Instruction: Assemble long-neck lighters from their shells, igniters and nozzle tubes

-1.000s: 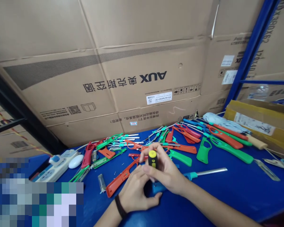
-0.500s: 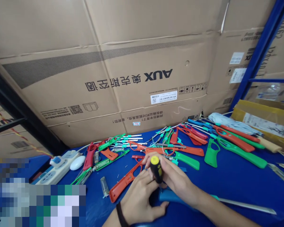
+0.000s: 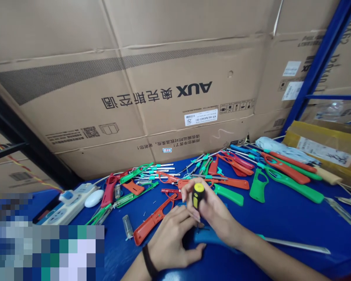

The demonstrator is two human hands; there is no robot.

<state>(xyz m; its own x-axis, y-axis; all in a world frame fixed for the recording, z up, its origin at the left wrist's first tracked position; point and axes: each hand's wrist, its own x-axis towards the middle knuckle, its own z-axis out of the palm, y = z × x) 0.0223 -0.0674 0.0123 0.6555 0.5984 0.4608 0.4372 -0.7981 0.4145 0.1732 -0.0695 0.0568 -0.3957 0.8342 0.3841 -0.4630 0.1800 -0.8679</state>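
My right hand (image 3: 216,218) is closed around the black and yellow handle of a screwdriver (image 3: 198,194), which stands nearly upright. Its thin shaft points down at a blue lighter casing (image 3: 209,236) on the table. Curled fingers of my left hand (image 3: 169,240) hold the casing's near side, the thumb lying along it. My right forearm hides part of the casing; a long metal tube (image 3: 295,245) shows beyond the arm. Just left of my left hand lie an open red lighter half (image 3: 148,230) and a clear fuel tank (image 3: 128,227).
Several red and green lighter parts (image 3: 231,195) and metal tubes spread across the back of the blue table (image 3: 269,222). A white power strip (image 3: 67,210) and a white oval object (image 3: 94,198) lie left. A large cardboard box (image 3: 163,58) stands behind, a yellow-taped carton (image 3: 318,148) at right.
The screwdriver handle and my right hand have shifted slightly up and right. My left hand stays on the blue casing. The whole view has shifted a little.
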